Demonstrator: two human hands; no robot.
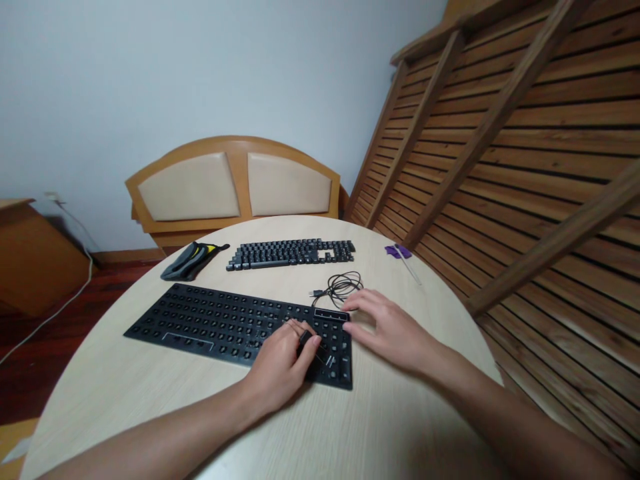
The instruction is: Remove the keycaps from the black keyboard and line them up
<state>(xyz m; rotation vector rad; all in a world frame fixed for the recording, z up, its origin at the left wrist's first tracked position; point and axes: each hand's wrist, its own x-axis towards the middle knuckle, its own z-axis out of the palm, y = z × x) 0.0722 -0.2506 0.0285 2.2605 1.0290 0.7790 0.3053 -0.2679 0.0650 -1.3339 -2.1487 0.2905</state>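
A black keyboard base (210, 320) lies on the table with its keycaps off and the switches bare. My left hand (283, 363) is over its right part, thumb and fingers closed on a small black tool with thin wires, which looks like a keycap puller (304, 337). The fingers partly hide it. At the base's upper right corner is my right hand (383, 327), thumb and fingers apart, with nothing visible between them. Behind the base, loose black keycaps (280, 253) lie in keyboard order, with a gap toward the right.
A coiled black cable (343, 287) lies behind the base. A grey and yellow pouch-like item (190, 262) sits at the left, and a purple cloth (398, 251) with a thin white stick (409, 267) at the right. Wooden slats (525, 167) lean beside the round table (400, 427).
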